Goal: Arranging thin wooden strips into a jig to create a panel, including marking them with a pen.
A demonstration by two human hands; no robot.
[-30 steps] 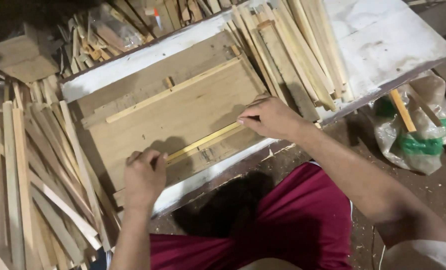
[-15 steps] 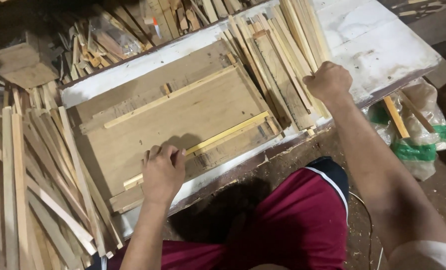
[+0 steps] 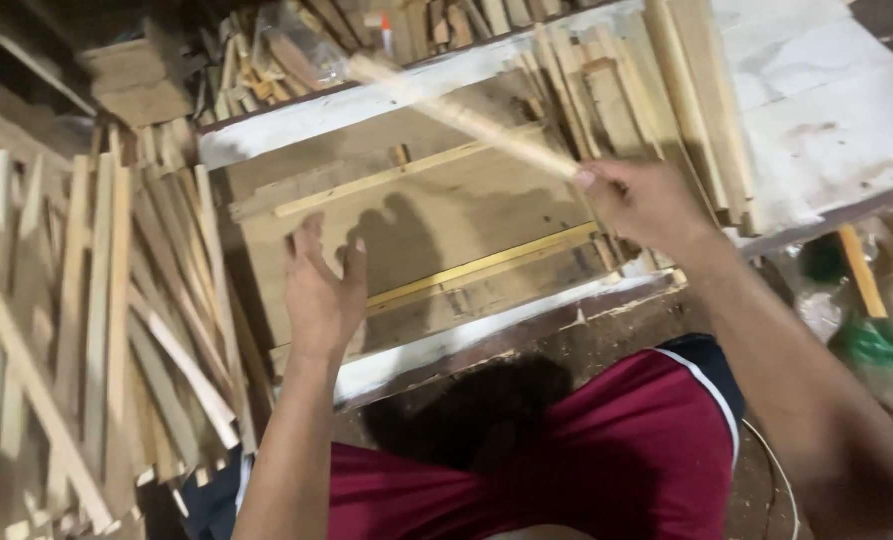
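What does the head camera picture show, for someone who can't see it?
The right hand grips a blurred wooden stick over a wooden board. The left hand hovers open, with stacked wooden slats beside it.

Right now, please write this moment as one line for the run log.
right hand: grips wooden strip, raised, blurred | left hand: open above wooden board | yellow strip: lies on board

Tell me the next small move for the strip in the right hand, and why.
Probably lower the wooden strip onto the board, parallel to the strip already lying there. The right hand holds it by one end in the air above the board, and the left hand hovers open, ready to steady it.
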